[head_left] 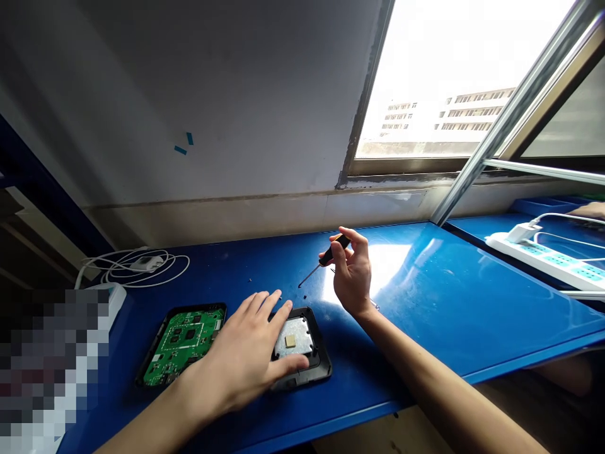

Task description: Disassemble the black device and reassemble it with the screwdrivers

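My right hand point(352, 274) grips a screwdriver point(327, 257) by its black and orange handle. The shaft slants down to the left, its tip close to the blue tabletop near a few tiny dark screws point(305, 297). My left hand point(250, 343) lies with fingers stretched over the left part of a black plastic cover point(321, 362), hiding that side of it. Inside this cover sits a silvery metal plate point(300, 334) with a small beige pad point(290, 341). Left of that hand is a green circuit board point(182, 340) in a black housing, partly hidden by the hand.
A coiled white cable with a plug point(146, 263) lies at the back left beside a white power strip point(116, 302). Another power strip point(548, 255) with plugged cables is at the right, beyond a metal frame post point(466, 180). Another person's hand point(590, 210) shows at the far right edge.
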Motion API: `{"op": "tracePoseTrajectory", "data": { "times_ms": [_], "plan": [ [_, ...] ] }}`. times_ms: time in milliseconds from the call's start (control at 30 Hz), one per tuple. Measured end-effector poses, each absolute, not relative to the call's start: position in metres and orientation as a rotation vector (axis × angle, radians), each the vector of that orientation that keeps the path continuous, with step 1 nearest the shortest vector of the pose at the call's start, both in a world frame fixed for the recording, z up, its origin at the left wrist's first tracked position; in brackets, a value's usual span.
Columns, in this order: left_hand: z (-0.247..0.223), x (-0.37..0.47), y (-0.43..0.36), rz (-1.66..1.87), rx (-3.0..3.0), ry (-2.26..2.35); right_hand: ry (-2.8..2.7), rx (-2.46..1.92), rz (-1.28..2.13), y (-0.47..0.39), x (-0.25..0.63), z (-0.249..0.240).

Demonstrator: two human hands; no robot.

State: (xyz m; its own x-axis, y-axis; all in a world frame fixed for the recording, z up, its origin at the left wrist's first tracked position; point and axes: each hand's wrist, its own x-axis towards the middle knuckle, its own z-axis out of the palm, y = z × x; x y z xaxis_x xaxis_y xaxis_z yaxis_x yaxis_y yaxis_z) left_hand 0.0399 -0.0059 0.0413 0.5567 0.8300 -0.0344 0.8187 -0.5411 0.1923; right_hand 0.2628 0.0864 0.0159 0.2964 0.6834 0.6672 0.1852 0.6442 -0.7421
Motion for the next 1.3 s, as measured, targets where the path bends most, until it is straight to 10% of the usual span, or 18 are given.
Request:
{"op": "tracePoseTrajectory", "data": {
  "times_ms": [1300],
  "plan": [
    [0.043, 0.006, 0.018, 0.404, 2.506, 1.121, -1.472, -0.546, 0.458, 0.036, 0.224, 0.024]
  ]
}}
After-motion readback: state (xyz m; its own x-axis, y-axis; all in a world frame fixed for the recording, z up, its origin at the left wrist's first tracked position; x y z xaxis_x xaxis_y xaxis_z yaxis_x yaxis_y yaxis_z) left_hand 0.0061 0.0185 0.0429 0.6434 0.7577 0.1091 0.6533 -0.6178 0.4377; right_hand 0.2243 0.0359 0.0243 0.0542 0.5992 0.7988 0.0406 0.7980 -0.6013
